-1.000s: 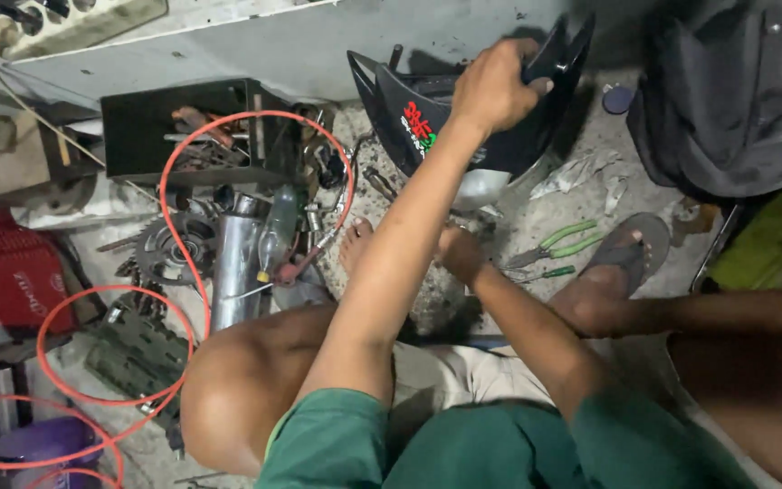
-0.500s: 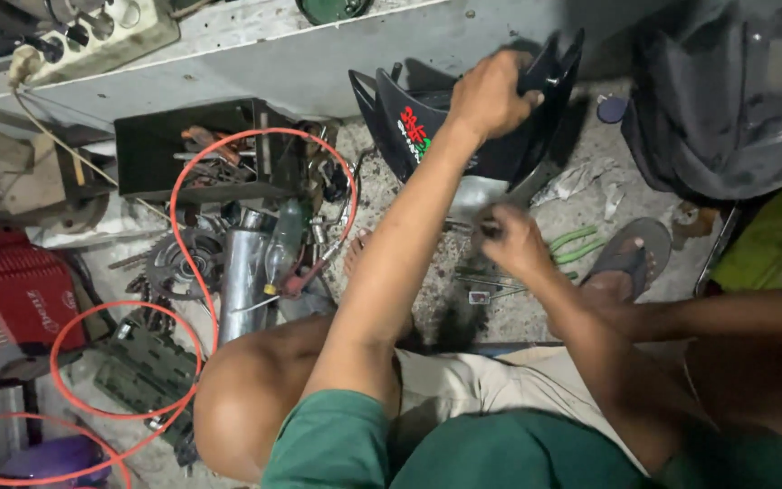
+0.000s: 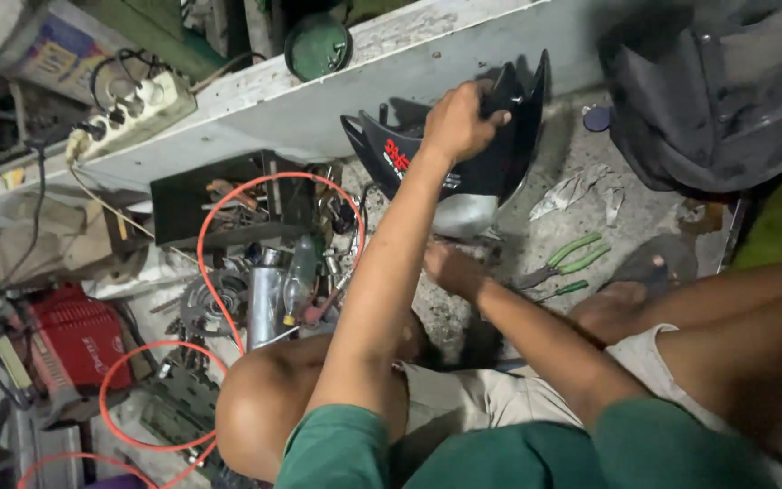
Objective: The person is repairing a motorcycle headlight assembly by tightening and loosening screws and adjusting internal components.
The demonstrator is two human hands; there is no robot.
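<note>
My left hand (image 3: 457, 120) grips the top edge of a black plastic motorcycle fairing panel (image 3: 491, 163) with red markings, standing upright on the concrete floor against a grey wall ledge. My right hand (image 3: 450, 269) is low on the floor just below the panel's silver lower part (image 3: 462, 215), fingers curled; what it holds is hidden. Green-handled pliers (image 3: 565, 260) lie on the floor to the right of that hand.
A black open toolbox (image 3: 228, 204), a red hose (image 3: 219, 272), metal cylinders (image 3: 264, 303) and scattered parts crowd the left. A red machine (image 3: 74, 344) sits far left. A white power strip (image 3: 133, 113) lies on the ledge. A dark covered object (image 3: 717, 91) fills the upper right.
My right hand has moved left from the pliers area to under the panel. The view shifted down and right; my left hand keeps its hold on the panel.
</note>
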